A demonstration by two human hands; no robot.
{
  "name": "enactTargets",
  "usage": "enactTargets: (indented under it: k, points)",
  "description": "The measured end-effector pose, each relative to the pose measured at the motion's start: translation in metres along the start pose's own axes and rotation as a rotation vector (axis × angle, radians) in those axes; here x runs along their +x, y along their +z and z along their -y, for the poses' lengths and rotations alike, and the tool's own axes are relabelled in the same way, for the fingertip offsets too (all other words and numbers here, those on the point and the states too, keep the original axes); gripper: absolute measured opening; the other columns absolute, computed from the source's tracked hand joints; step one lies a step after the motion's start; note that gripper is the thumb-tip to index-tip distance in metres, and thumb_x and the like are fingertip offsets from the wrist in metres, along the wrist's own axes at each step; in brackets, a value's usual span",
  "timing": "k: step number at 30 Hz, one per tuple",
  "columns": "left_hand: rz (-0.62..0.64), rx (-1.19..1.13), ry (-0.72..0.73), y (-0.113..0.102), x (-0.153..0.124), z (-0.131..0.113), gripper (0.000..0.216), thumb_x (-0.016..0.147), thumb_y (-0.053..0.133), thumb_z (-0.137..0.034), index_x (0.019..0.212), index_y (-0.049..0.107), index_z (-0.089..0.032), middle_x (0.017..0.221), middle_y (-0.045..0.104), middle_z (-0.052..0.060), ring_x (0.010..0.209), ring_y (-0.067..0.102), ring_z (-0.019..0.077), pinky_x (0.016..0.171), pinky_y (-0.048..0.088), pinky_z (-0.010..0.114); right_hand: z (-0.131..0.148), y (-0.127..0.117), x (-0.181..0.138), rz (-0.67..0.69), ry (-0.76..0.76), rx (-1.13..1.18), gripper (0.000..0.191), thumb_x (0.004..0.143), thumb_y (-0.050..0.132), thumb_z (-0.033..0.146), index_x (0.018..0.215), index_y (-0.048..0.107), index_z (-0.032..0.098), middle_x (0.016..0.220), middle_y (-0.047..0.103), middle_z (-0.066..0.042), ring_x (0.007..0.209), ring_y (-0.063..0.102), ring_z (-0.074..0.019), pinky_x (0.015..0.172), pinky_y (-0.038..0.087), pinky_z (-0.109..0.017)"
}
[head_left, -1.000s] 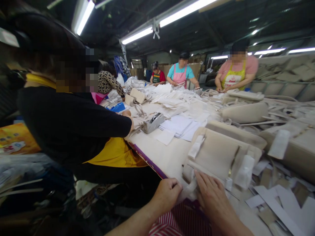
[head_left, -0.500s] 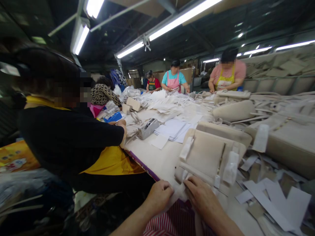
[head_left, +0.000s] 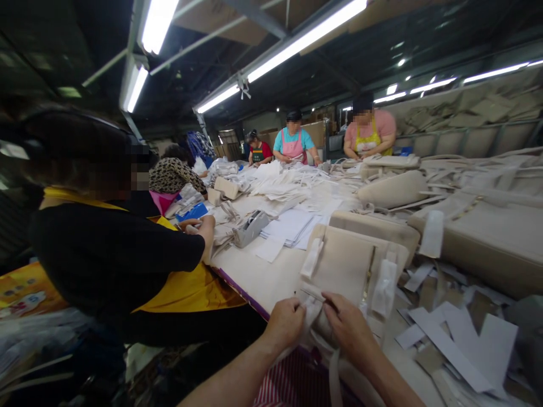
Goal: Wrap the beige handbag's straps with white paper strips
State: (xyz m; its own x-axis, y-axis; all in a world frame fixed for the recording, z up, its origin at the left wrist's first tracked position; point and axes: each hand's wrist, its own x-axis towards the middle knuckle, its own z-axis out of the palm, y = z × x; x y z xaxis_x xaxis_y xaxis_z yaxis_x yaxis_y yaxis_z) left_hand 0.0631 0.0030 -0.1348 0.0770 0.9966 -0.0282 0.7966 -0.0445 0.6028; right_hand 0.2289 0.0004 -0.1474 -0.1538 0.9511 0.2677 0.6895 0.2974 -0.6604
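both hands — left hand (head_left: 285, 323) and right hand (head_left: 348, 329) — are pinching the near edge of the beige bag (head_left: 352, 264), fingers clamped on it.

Light mostly from long ceiling tubes (head_left: 305, 37), blown out white, some glare. Desk (head_left: 263, 277) top bright, evenly lit. Left side and under desk murky, dark clothes lose detail. Wide-angle bend at edges, tubes curve. Far people soft, slight motion blur near bottom corners.
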Motion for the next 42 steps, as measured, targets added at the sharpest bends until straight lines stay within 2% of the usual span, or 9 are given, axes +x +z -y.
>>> enactTargets:
  k: [5, 16, 23, 25, 29, 32, 34, 38, 42]
  points:
    - [-0.038, 0.032, 0.031, 0.002, 0.008, -0.01, 0.018, 0.082, 0.044, -0.025, 0.083, 0.06, -0.017, 0.085, 0.065, 0.006, 0.082, 0.057, 0.0176, 0.074, 0.038, 0.027, -0.006, -0.01, 0.011, -0.005, 0.02, -0.059, 0.031, 0.087, 0.039, 0.023, 0.107, 0.06, 0.014, 0.101, 0.065, -0.009, 0.093, 0.061, -0.0191, 0.086, 0.046, -0.032]
    - [0.032, 0.044, -0.06, 0.016, 0.034, -0.007, 0.015, 0.079, 0.048, -0.022, 0.087, 0.057, -0.014, 0.086, 0.065, 0.01, 0.083, 0.06, 0.0214, 0.072, 0.042, 0.028, 0.004, 0.005, 0.008, 0.146, -0.15, -0.305, 0.032, 0.082, 0.043, 0.01, 0.096, 0.067, 0.026, 0.091, 0.062, -0.003, 0.09, 0.056, -0.0164, 0.079, 0.04, -0.026]
    - [-0.052, -0.112, 0.127, -0.015, -0.039, 0.003, 0.019, 0.088, 0.039, -0.028, 0.093, 0.055, -0.019, 0.093, 0.063, 0.005, 0.09, 0.056, 0.0168, 0.082, 0.039, 0.026, 0.002, 0.004, 0.009, 0.234, -0.148, -0.404, 0.031, 0.079, 0.043, 0.008, 0.087, 0.067, 0.025, 0.094, 0.062, -0.004, 0.088, 0.052, -0.0193, 0.073, 0.037, -0.029]
    - [0.126, -0.173, 0.177, -0.009, -0.066, 0.009, 0.019, 0.085, 0.046, -0.032, 0.085, 0.061, -0.019, 0.087, 0.064, 0.004, 0.083, 0.057, 0.018, 0.075, 0.04, 0.027, 0.001, 0.002, 0.012, 0.268, -0.15, -0.393, 0.034, 0.078, 0.041, 0.007, 0.088, 0.068, 0.025, 0.095, 0.062, -0.003, 0.089, 0.052, -0.0175, 0.077, 0.037, -0.028]
    - [0.748, -0.519, 0.024, 0.028, -0.092, 0.018, 0.032, 0.072, 0.064, -0.042, 0.096, 0.069, -0.022, 0.088, 0.067, 0.001, 0.08, 0.059, 0.0196, 0.069, 0.043, 0.027, -0.001, 0.002, 0.017, 0.324, -0.155, -0.373, 0.039, 0.08, 0.036, 0.007, 0.092, 0.069, 0.025, 0.096, 0.062, -0.004, 0.09, 0.053, -0.0165, 0.084, 0.038, -0.028]
    - [0.922, -0.874, -0.042, 0.042, -0.092, 0.023, 0.034, 0.069, 0.068, -0.042, 0.095, 0.071, -0.021, 0.087, 0.066, -0.001, 0.078, 0.057, 0.0153, 0.078, 0.043, 0.026, -0.001, 0.004, 0.018, 0.34, -0.142, -0.373, 0.042, 0.08, 0.035, 0.008, 0.098, 0.069, 0.024, 0.098, 0.061, -0.005, 0.092, 0.053, -0.0178, 0.086, 0.038, -0.03]
    - [0.952, -1.037, -0.081, 0.031, -0.093, 0.031, 0.029, 0.064, 0.071, -0.039, 0.085, 0.072, -0.018, 0.081, 0.065, 0.0, 0.069, 0.053, 0.0116, 0.072, 0.042, 0.023, -0.001, 0.005, 0.019, 0.35, -0.134, -0.371, 0.042, 0.079, 0.034, 0.008, 0.099, 0.069, 0.023, 0.099, 0.061, -0.006, 0.094, 0.054, -0.0183, 0.088, 0.038, -0.031]
    - [0.793, -1.161, -0.093, -0.024, -0.102, 0.074, 0.029, 0.053, 0.073, -0.039, 0.063, 0.067, -0.012, 0.063, 0.06, 0.002, 0.057, 0.048, 0.0109, 0.059, 0.039, 0.022, 0.0, 0.004, 0.023, 0.414, -0.142, -0.353, 0.037, 0.078, 0.04, 0.015, 0.098, 0.069, 0.023, 0.097, 0.062, -0.007, 0.094, 0.055, -0.0185, 0.089, 0.039, -0.03]
    - [0.401, -0.388, -0.031, -0.043, -0.105, 0.134, 0.019, 0.071, 0.055, -0.027, 0.077, 0.068, -0.014, 0.074, 0.06, 0.001, 0.068, 0.053, 0.0139, 0.065, 0.042, 0.023, 0.0, 0.003, 0.031, 0.497, -0.149, -0.329, 0.032, 0.079, 0.044, 0.025, 0.097, 0.07, 0.022, 0.098, 0.063, -0.008, 0.092, 0.057, -0.0204, 0.09, 0.041, -0.033]
